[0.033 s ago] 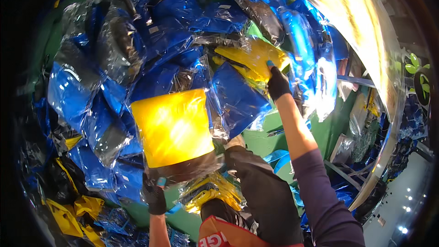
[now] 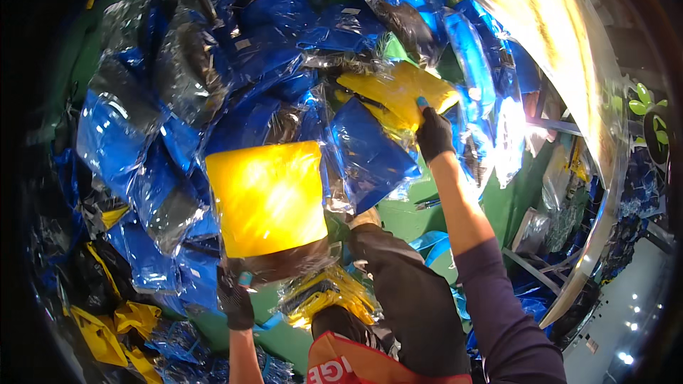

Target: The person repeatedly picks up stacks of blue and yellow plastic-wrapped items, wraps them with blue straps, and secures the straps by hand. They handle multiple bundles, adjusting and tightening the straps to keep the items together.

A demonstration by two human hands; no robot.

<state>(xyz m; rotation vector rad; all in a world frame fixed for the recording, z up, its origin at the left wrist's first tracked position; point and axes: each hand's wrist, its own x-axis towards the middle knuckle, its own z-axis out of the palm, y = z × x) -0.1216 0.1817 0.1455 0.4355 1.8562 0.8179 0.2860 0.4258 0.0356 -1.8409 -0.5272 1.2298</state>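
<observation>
My left hand (image 2: 235,303), in a dark glove with a blue thumb tip, grips the lower left corner of a flat yellow packet (image 2: 269,199). That packet has a dark lower band and a shiny clear wrapping; bright light falls on its face. Farther off to the right, my right hand (image 2: 435,134), gloved the same way, holds the near right part of a second, creased yellow packet (image 2: 398,91) with the thumb on top. The fingers of both hands are mostly hidden under the packets. A blue packet (image 2: 370,156) lies between the two.
Many blue and dark plastic-wrapped packets (image 2: 117,128) cover the green floor (image 2: 498,203). Near my legs lies a stack of yellow wrapped packets (image 2: 327,299). More yellow pieces (image 2: 99,334) lie at the lower left. Blue strapping (image 2: 430,242) and a metal frame (image 2: 533,270) are at the right.
Both packets and my hands have shifted only slightly: the near yellow packet a little left, the far one a little right. Both grips look the same.
</observation>
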